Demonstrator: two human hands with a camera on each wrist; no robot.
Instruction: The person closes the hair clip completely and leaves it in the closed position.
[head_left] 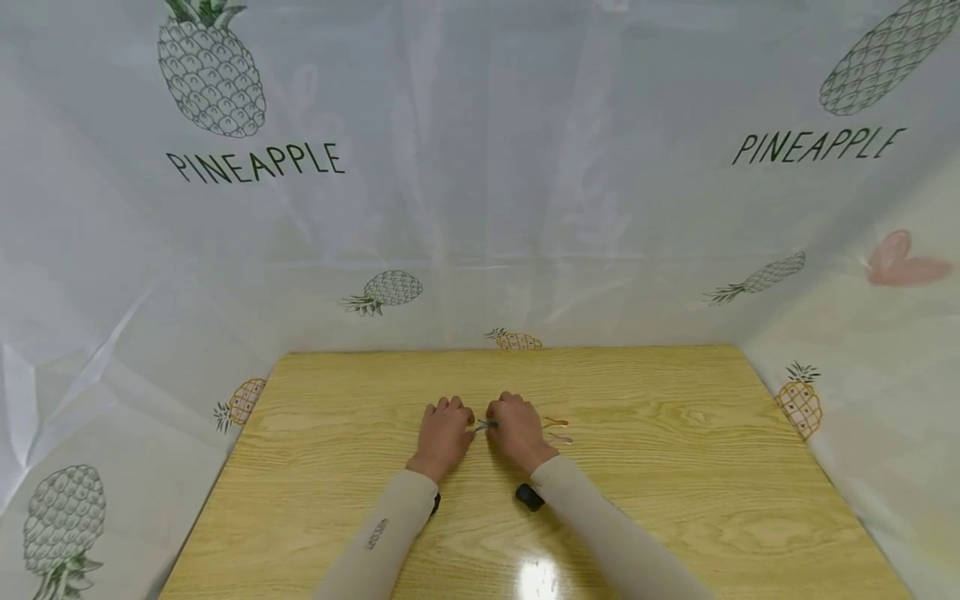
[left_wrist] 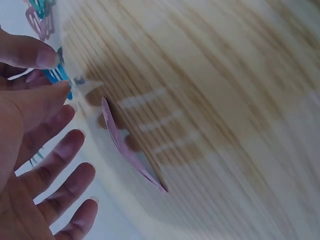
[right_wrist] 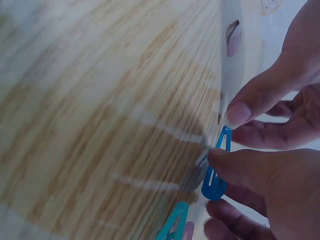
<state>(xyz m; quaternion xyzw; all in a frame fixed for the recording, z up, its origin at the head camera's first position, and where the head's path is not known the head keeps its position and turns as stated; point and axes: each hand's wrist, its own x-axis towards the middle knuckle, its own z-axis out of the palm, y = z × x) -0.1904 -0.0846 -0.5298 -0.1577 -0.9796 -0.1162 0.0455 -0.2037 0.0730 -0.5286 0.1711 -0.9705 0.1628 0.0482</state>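
Observation:
A blue snap hair clip [right_wrist: 215, 186] is held between the two hands, low over the wooden table. My left hand [head_left: 444, 433] has thumb and index finger at the clip's narrow end, its other fingers fanned out below in the left wrist view. My right hand [head_left: 517, 429] pinches the clip farther along, with the thumb lying across its middle. A pink hair clip [left_wrist: 125, 149] lies on the table close to the left hand. Beside the right hand are a teal hair clip [right_wrist: 175, 220] and another pink clip [right_wrist: 189, 231].
An orange-looking clip [head_left: 556, 422] lies right of the right hand. Dark wrist devices [head_left: 529, 497] show at the sleeves. The wooden table [head_left: 675, 467] is backed and flanked by a white pineapple-print sheet [head_left: 480, 208].

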